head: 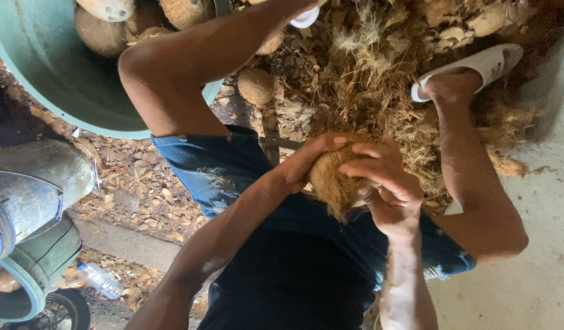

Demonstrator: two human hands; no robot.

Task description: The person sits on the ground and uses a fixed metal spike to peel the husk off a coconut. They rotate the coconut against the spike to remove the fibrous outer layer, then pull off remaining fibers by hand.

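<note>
- The coconut [334, 180] sits between the knees, just above the lap, with both hands wrapped around its fibrous husk.
- The left hand [306, 160] curls over the coconut's left and top side — fingers closed on it, steadying the nut.
- The right hand [389, 189] grips from the right, fingers hooked over the top and clamped on the husk fibres.
- To strip well, I judge the left hand should hold the nut firm while the right pulls the fibres away from the body in short tugs, turning the nut between pulls.
- Loose husk [379, 91] lies heaped on the ground beyond the hands, by the white sandal [477, 67] on the far right.
- A green tub [50, 79] with peeled coconuts [101, 30] stands far left; another coconut [255, 85] rests on the ground beside it.
- A plastic bottle [98, 280] lies near left.
</note>
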